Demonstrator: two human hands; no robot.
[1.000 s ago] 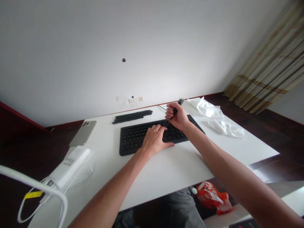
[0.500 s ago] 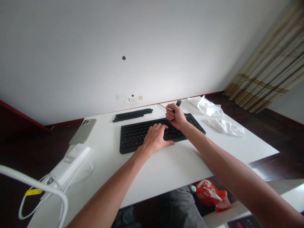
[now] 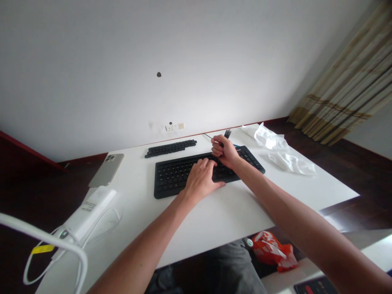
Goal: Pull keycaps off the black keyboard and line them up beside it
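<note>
My left hand rests on the keys of a black wireless keyboard, its fingers curved and holding nothing. My right hand is closed around a wire keycap puller just above the keyboard's upper right keys. Only the puller's dark handle end and a thin wire show past my fingers; its tips are hidden by my hand. A row of loose black keycaps lies beyond the keyboard.
On the white table lie a silver phone, a white boxed device with a cable, and crumpled white plastic at the right. Below the table edge sits an orange bag.
My right hand has come down closer to the keys and shifted slightly left, with the puller's handle more upright. My left hand stays in place on the keyboard.
</note>
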